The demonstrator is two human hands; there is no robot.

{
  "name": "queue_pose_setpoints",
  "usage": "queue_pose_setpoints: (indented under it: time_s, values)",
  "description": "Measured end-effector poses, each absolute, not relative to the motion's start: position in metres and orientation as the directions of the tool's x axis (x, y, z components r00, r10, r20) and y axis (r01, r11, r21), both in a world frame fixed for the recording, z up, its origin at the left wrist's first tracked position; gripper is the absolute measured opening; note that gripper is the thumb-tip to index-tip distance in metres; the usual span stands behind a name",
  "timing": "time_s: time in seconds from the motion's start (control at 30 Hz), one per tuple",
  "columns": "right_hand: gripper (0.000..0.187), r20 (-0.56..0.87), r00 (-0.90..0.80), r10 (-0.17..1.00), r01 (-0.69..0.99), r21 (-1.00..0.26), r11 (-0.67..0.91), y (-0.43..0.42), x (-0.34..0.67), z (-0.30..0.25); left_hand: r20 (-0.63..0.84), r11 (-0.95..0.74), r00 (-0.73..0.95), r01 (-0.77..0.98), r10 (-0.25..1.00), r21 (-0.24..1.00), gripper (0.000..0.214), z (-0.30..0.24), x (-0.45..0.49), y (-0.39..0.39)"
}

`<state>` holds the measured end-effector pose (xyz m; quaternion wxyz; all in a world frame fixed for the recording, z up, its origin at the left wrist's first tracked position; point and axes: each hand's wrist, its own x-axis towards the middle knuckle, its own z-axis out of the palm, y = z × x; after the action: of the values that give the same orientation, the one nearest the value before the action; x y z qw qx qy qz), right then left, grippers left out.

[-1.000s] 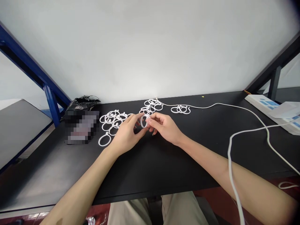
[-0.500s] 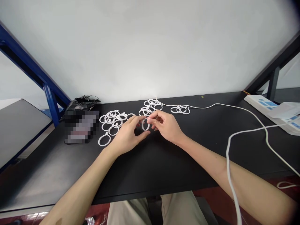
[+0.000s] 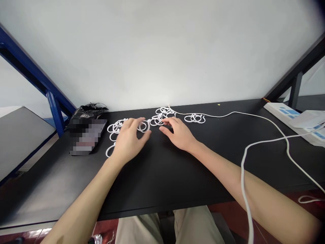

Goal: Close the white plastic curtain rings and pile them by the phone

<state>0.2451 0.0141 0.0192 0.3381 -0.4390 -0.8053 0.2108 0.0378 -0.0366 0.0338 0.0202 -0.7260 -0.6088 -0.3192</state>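
Note:
A thin white plastic ring with a small knob (image 3: pixel 149 125) is in my left hand (image 3: pixel 130 140), its near side between thumb and fingers. Behind and beside that hand lies a cluster of similar white rings (image 3: pixel 113 136), partly covered by it. My right hand (image 3: pixel 179 134) holds nothing, and its thumb and fingers are apart. Its fingertips are close to a second pile of white rings (image 3: pixel 157 121); whether they touch, I cannot tell. Farther right, a small group of overlapping rings (image 3: pixel 195 118) lies on the black table (image 3: pixel 162 176).
A white cable (image 3: pixel 243 113) runs from the middle pile to the right, and another strand (image 3: pixel 245 183) crosses over my right forearm. At the left lies a black plastic bag (image 3: pixel 88 110) beside a blurred-out item (image 3: pixel 88 137). A white-and-blue package (image 3: pixel 291 113) sits at the far right.
My hands have come apart. The ring that was between them has gone left and away from me with my left hand. My right hand has let go and its fingers have opened.

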Motion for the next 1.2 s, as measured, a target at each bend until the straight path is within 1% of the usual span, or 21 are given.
queue_pose_setpoints:
  time_s: [0.07, 0.1, 0.17, 0.23, 0.3, 0.33, 0.4, 0.5, 0.6, 0.7, 0.77, 0.97, 1.1, 1.2]
  values:
    - [0.042, 0.338, -0.446, 0.829, 0.674, -0.482, 0.56, 0.025, 0.248, 0.015, 0.51, -0.082, -0.081, 0.954, 0.856, 0.288, 0.046, 0.033, 0.026, -0.032]
    - [0.044, 0.308, -0.477, 0.823, 0.699, -0.435, 0.568, 0.03, 0.249, 0.013, 0.498, -0.003, -0.134, 0.964, 0.857, 0.265, 0.05, 0.032, 0.021, -0.03]
    - [0.044, 0.263, -0.516, 0.815, 0.714, -0.393, 0.579, 0.036, 0.251, 0.011, 0.466, 0.09, -0.195, 0.967, 0.863, 0.239, 0.055, 0.031, 0.012, -0.028]
    - [0.038, 0.273, -0.526, 0.806, 0.711, -0.379, 0.592, 0.038, 0.252, 0.01, 0.453, 0.106, -0.202, 0.968, 0.868, 0.229, 0.056, 0.029, 0.009, -0.027]
    - [0.026, 0.319, -0.521, 0.792, 0.697, -0.376, 0.61, 0.036, 0.252, 0.012, 0.454, 0.062, -0.167, 0.97, 0.875, 0.236, 0.053, 0.028, 0.011, -0.028]
    - [0.02, 0.338, -0.515, 0.787, 0.69, -0.381, 0.615, 0.035, 0.251, 0.013, 0.457, 0.029, -0.143, 0.969, 0.878, 0.247, 0.051, 0.027, 0.013, -0.029]
    - [0.015, 0.356, -0.503, 0.787, 0.677, -0.404, 0.615, 0.032, 0.251, 0.015, 0.471, -0.048, -0.089, 0.962, 0.877, 0.27, 0.046, 0.025, 0.018, -0.03]
    - [0.015, 0.376, -0.49, 0.787, 0.644, -0.452, 0.617, 0.029, 0.25, 0.018, 0.51, -0.156, -0.01, 0.947, 0.86, 0.281, 0.037, 0.022, 0.024, -0.03]
    - [0.018, 0.432, -0.482, 0.762, 0.588, -0.486, 0.647, 0.026, 0.249, 0.02, 0.52, -0.222, 0.04, 0.93, 0.854, 0.292, 0.031, 0.022, 0.028, -0.03]
    - [0.019, 0.493, -0.482, 0.724, 0.532, -0.493, 0.689, 0.018, 0.248, 0.024, 0.513, -0.261, 0.069, 0.913, 0.856, 0.314, 0.027, 0.025, 0.032, -0.032]
    - [0.019, 0.513, -0.469, 0.719, 0.496, -0.521, 0.695, 0.012, 0.247, 0.028, 0.509, -0.283, 0.084, 0.901, 0.857, 0.329, 0.027, 0.028, 0.035, -0.034]
    - [0.016, 0.536, -0.354, 0.767, 0.325, -0.699, 0.638, -0.001, 0.242, 0.033, 0.502, -0.358, 0.13, 0.847, 0.855, 0.392, 0.025, 0.032, 0.041, -0.038]
    - [0.015, 0.529, -0.297, 0.795, 0.261, -0.755, 0.601, -0.003, 0.241, 0.034, 0.461, -0.365, 0.142, 0.819, 0.876, 0.443, 0.027, 0.031, 0.045, -0.039]
    - [0.015, 0.533, -0.277, 0.8, 0.244, -0.766, 0.595, -0.003, 0.24, 0.034, 0.43, -0.361, 0.152, 0.81, 0.89, 0.462, 0.03, 0.031, 0.047, -0.04]
